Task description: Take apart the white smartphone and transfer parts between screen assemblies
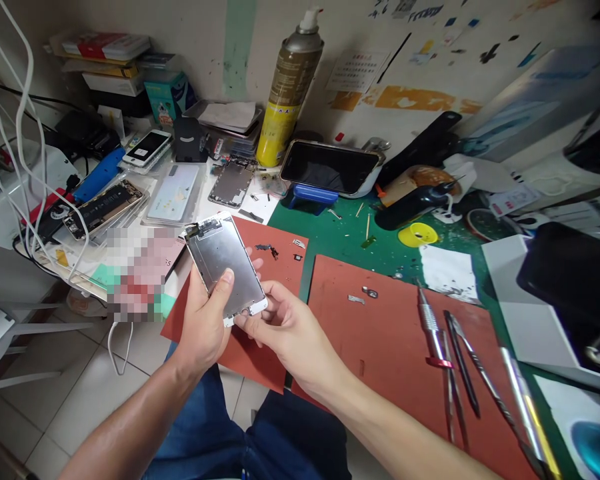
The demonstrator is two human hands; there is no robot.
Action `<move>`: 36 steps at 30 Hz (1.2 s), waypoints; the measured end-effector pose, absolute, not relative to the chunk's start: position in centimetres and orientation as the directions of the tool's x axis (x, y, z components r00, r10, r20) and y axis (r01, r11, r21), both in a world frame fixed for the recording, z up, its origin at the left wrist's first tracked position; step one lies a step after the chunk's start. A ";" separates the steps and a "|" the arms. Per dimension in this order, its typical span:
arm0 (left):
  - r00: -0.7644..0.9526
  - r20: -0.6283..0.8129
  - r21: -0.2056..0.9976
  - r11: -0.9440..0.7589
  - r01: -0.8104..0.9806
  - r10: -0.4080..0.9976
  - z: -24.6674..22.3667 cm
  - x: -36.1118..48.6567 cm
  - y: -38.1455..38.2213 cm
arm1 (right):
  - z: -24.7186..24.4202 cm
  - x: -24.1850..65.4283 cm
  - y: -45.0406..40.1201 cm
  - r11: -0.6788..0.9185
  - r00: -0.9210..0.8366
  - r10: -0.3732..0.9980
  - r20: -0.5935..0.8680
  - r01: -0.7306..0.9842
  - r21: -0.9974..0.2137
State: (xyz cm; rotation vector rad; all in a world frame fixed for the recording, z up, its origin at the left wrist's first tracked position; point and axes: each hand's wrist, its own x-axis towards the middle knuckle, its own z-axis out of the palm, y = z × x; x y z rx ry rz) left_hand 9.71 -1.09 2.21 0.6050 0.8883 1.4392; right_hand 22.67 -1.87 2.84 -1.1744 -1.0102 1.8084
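Observation:
A white-framed phone screen assembly (230, 260), its silver metal back turned up, is held tilted above a red-brown mat (253, 363). My left hand (211, 313) grips its left side, thumb pressed on the metal back and fingers behind. With thumb and fingers closed, my right hand (280, 320) pinches the lower right end, near the round hole; whether a small part is between those fingertips is hidden. Beyond the screen, small phone parts (267, 250) lie on the mat. On the second mat (380, 373) rest a small metal bracket (356, 299) and a little dark part (370, 292).
To the right lie a silver screwdriver (433, 327), tweezers (485, 373) and a black pen-like tool (461, 363). A spray can (290, 87) stands at the back beside a propped phone (330, 167). Opened phones (105, 208) and white cables (30, 100) crowd the left.

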 end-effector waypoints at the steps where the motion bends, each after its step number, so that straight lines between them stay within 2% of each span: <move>1: -0.079 -0.147 0.814 0.075 -0.577 0.986 2.2 9.7 -1.1 | 2.8 22.7 -1.9 -0.416 -0.305 0.884 -0.354 -0.165 -0.895; 10: -0.077 -0.133 0.815 0.065 -0.576 0.988 2.1 9.8 -1.1 | 2.7 22.5 -1.9 -0.395 -0.299 0.896 -0.329 -0.195 -0.898; 23: -0.047 -0.249 0.772 0.168 -0.614 0.967 2.7 9.5 -0.8 | 2.8 22.8 -1.9 -0.444 -0.320 0.868 -0.379 -0.163 -0.881; 36: -0.080 -0.210 0.801 0.125 -0.585 0.974 2.7 9.7 -0.9 | 2.9 22.7 -2.0 -0.441 -0.296 0.872 -0.389 -0.135 -0.887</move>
